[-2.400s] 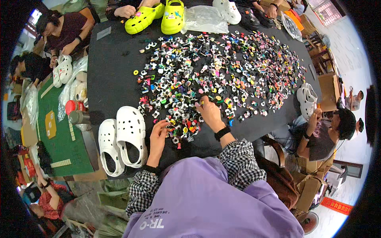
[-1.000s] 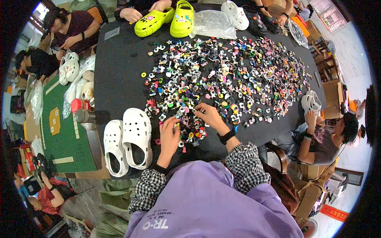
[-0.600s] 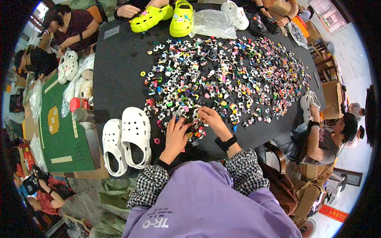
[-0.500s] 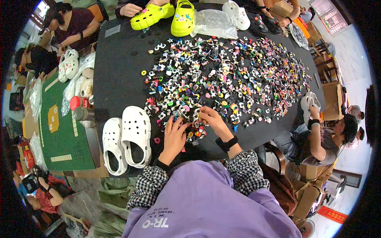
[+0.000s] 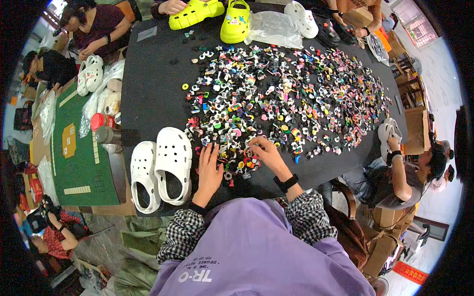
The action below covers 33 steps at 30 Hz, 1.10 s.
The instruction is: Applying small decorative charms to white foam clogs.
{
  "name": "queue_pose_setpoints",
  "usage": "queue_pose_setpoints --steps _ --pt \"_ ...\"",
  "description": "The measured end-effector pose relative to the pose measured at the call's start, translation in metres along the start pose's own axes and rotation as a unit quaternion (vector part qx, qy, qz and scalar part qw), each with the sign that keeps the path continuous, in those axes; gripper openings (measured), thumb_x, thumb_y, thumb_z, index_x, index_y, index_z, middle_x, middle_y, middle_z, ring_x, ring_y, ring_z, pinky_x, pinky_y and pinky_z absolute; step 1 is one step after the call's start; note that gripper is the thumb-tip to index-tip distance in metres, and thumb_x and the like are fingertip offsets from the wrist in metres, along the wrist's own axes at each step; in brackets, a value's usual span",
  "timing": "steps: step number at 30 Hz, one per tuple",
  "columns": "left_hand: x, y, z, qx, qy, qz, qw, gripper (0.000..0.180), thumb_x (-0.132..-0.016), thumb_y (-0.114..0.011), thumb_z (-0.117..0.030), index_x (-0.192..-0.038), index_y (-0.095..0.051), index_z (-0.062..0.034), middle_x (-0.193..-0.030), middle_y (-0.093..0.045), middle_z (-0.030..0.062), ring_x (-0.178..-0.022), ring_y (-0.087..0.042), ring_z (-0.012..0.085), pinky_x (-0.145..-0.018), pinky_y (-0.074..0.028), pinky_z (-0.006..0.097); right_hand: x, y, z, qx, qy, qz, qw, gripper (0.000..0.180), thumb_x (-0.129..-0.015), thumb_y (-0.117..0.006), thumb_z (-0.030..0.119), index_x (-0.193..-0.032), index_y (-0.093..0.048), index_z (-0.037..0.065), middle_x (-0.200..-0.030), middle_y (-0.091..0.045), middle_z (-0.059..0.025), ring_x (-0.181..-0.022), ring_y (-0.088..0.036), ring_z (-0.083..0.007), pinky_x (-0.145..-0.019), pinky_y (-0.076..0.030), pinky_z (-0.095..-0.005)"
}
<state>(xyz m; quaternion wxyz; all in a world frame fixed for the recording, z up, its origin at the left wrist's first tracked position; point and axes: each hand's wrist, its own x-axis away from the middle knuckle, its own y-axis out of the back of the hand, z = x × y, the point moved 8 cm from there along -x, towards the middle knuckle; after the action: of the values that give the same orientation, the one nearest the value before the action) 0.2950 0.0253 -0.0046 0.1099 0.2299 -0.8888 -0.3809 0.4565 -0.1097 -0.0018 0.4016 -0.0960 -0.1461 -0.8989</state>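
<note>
A wide heap of small colourful shoe charms (image 5: 276,106) covers the middle of the black table. At its near edge my left hand (image 5: 209,172) lies with fingers stretched out and slightly apart, fingertips among the charms, holding nothing visible. My right hand (image 5: 269,157) is at the same edge, a little to the right; its thumb and fingers are bent together over the charms. Whatever lies between those fingertips is too small to name. Left of my left hand stand two white clogs (image 5: 173,165), side by side, toes pointing away from me, with no charms visible in their holes.
Yellow-green clogs (image 5: 235,24), a clear plastic bag (image 5: 274,30) and a white clog (image 5: 302,19) are at the far edge. A red-lidded jar (image 5: 101,121) stands beside a green board (image 5: 89,163) on the left. At right, a seated person holds a white clog (image 5: 390,135).
My left hand has moved slightly left, away from my right hand, and its fingers have straightened. My right hand stays at the heap's edge. The whole view has shifted slightly.
</note>
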Motion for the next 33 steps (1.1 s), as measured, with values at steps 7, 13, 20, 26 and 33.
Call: queue_pose_setpoints --steps 7,13,20,26,33 --pt "0.003 0.004 0.003 0.047 0.009 -0.021 0.999 0.070 -0.082 -0.062 -0.002 -0.146 -0.032 -0.0026 -0.151 -0.031 0.0167 -0.138 -0.029 0.0387 -0.113 -0.028 0.045 -0.026 -0.043 0.041 0.320 0.216 -0.055 0.921 0.025 -0.089 -0.054 0.008 -0.110 -0.067 0.013 -0.086 -0.059 -0.0120 -0.071 -0.062 -0.0308 -0.064 -0.052 -0.0405" --pt "0.006 0.010 0.008 0.068 -0.004 -0.031 0.997 0.067 -0.083 -0.061 -0.001 -0.145 -0.035 -0.0017 -0.151 -0.032 0.0165 -0.139 -0.031 0.0364 -0.113 -0.029 0.043 -0.030 -0.034 0.036 0.391 0.167 -0.056 0.903 0.038 -0.082 -0.056 0.006 -0.119 -0.057 0.016 -0.091 -0.062 -0.0147 -0.074 -0.065 -0.0365 -0.063 -0.056 -0.0451" --pt "0.001 0.006 0.010 0.043 -0.003 -0.047 0.998 0.056 -0.082 -0.063 -0.005 -0.136 -0.050 -0.0108 -0.146 -0.038 0.0172 -0.134 -0.035 0.0390 -0.110 -0.031 0.046 -0.029 0.001 0.024 0.388 0.131 -0.080 0.909 0.029 -0.086 -0.055 0.009 -0.112 -0.063 0.016 -0.088 -0.061 -0.0148 -0.076 -0.064 -0.0359 -0.064 -0.054 -0.0462" --pt "-0.004 0.004 0.002 -0.021 0.004 -0.033 0.999 0.046 -0.081 -0.065 -0.007 -0.126 -0.058 -0.0119 -0.143 -0.039 0.0181 -0.134 -0.032 0.0399 -0.109 -0.030 0.050 -0.029 -0.014 0.042 0.346 0.168 -0.086 0.919 0.027 -0.085 -0.057 0.008 -0.110 -0.064 0.014 -0.089 -0.059 -0.0133 -0.079 -0.064 -0.0344 -0.064 -0.053 -0.0451" --pt "-0.002 0.001 0.004 -0.016 -0.004 -0.038 0.999 0.043 -0.079 -0.066 -0.005 -0.121 -0.060 -0.0093 -0.143 -0.039 0.0174 -0.135 -0.031 0.0395 -0.110 -0.030 0.049 -0.043 -0.058 0.041 0.389 0.253 -0.055 0.884 0.025 -0.085 -0.066 0.013 -0.110 -0.062 0.011 -0.097 -0.057 -0.0097 -0.082 -0.061 -0.0321 -0.074 -0.049 -0.0433"
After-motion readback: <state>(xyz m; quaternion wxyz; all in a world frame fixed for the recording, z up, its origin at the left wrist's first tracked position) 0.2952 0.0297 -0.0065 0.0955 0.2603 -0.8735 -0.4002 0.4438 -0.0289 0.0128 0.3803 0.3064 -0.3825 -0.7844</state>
